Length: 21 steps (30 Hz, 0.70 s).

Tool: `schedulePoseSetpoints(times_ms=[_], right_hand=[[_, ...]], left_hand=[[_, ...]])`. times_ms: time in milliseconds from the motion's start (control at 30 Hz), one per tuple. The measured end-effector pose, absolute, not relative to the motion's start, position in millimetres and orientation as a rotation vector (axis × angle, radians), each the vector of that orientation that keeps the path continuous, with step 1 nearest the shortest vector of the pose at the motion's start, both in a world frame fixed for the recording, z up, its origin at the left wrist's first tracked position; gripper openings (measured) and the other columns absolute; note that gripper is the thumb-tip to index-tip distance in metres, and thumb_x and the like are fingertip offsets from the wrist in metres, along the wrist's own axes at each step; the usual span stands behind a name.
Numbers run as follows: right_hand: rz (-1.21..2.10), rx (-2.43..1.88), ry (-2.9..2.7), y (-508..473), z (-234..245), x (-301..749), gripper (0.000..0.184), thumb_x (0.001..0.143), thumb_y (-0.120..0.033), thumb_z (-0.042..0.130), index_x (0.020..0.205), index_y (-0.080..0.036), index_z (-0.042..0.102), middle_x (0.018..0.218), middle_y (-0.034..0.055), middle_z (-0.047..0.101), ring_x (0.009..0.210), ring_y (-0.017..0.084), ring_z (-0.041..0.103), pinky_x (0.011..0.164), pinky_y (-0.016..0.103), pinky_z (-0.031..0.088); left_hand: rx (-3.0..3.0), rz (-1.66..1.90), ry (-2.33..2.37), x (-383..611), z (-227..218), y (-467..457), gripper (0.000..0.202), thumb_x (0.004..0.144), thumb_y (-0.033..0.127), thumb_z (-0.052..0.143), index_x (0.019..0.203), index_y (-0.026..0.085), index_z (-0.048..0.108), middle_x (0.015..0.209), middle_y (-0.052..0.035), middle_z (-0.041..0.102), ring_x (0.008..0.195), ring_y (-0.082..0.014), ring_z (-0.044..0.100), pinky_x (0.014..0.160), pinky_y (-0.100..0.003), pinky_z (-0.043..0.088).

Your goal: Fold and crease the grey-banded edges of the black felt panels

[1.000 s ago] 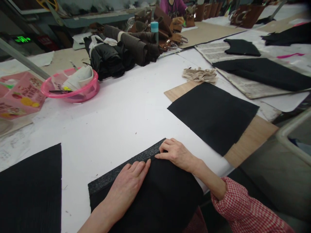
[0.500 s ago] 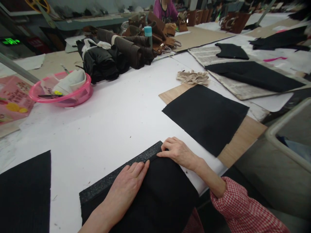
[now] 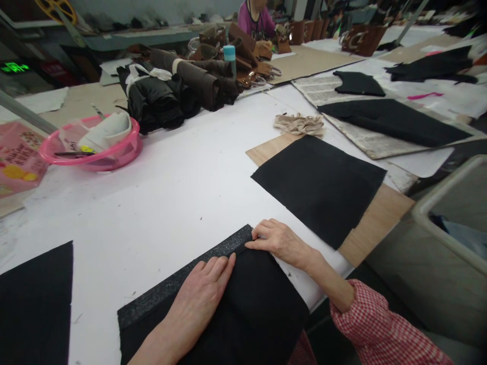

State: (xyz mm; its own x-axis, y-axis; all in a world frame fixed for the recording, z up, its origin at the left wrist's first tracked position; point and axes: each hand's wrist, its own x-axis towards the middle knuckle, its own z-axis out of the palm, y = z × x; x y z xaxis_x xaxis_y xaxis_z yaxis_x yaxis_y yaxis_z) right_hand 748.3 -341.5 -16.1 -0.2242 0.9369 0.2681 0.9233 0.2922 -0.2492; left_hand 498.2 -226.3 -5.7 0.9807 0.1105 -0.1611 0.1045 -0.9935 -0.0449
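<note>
A black fabric piece [image 3: 247,309] lies at the near table edge over a grey speckled sheet [image 3: 182,281] whose far strip shows. My left hand [image 3: 201,296] lies flat on the black fabric, fingers stretched together toward its far edge. My right hand [image 3: 277,241] rests at the fabric's far right corner, fingers curled and pinching the folded edge. A red checked sleeve [image 3: 380,329] covers my right forearm.
Another black fabric sheet [image 3: 319,187] lies on a wooden board [image 3: 380,218] to the right, a third [image 3: 34,304] at the near left. A pink basin [image 3: 95,147], rolled dark fabrics [image 3: 178,88], beige gloves [image 3: 300,124] and a grey bin [image 3: 437,263] surround. A person [image 3: 256,20] sits far off.
Both hands stay on the fabric edge almost unmoved. The view has shifted slightly, so the table items sit a little further left and lower.
</note>
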Motion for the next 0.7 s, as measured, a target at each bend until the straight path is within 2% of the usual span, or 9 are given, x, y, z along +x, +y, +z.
schedulePoseSetpoints(times_ms=[267,467,700], right_hand=[[0.005,-1.690,-2.191,-343.7,-18.0,748.2,0.020,0.099,-0.020,0.053,0.115,-0.028,0.064,0.098,0.0026,0.058,0.093,0.016,0.051,0.078,0.031,0.040],[0.028,-1.701,-2.207,-345.5,-13.1,749.2,0.021,0.099,-0.019,0.053,0.116,-0.027,0.064,0.101,0.0027,0.058,0.096,0.016,0.051,0.082,0.032,0.041],[0.008,-1.712,-2.172,-346.9,-12.9,751.1,0.018,0.098,-0.017,0.054,0.110,-0.025,0.066,0.097,0.0029,0.059,0.093,0.016,0.052,0.078,0.031,0.041]], left_hand=[[-2.992,0.269,-0.113,514.5,-2.1,-229.2,0.063,0.087,-0.002,0.040,0.148,0.009,0.028,0.101,-0.0055,0.056,0.086,-0.0208,0.051,0.073,-0.036,0.043],[-2.986,0.223,-0.070,522.0,-1.4,-232.6,0.056,0.088,-0.002,0.039,0.144,0.008,0.035,0.110,-0.0086,0.056,0.094,-0.0220,0.052,0.078,-0.037,0.045],[-2.986,0.241,-0.107,535.5,-2.1,-235.5,0.058,0.087,-0.001,0.042,0.144,0.008,0.036,0.101,-0.0066,0.057,0.086,-0.0210,0.054,0.073,-0.037,0.048]])
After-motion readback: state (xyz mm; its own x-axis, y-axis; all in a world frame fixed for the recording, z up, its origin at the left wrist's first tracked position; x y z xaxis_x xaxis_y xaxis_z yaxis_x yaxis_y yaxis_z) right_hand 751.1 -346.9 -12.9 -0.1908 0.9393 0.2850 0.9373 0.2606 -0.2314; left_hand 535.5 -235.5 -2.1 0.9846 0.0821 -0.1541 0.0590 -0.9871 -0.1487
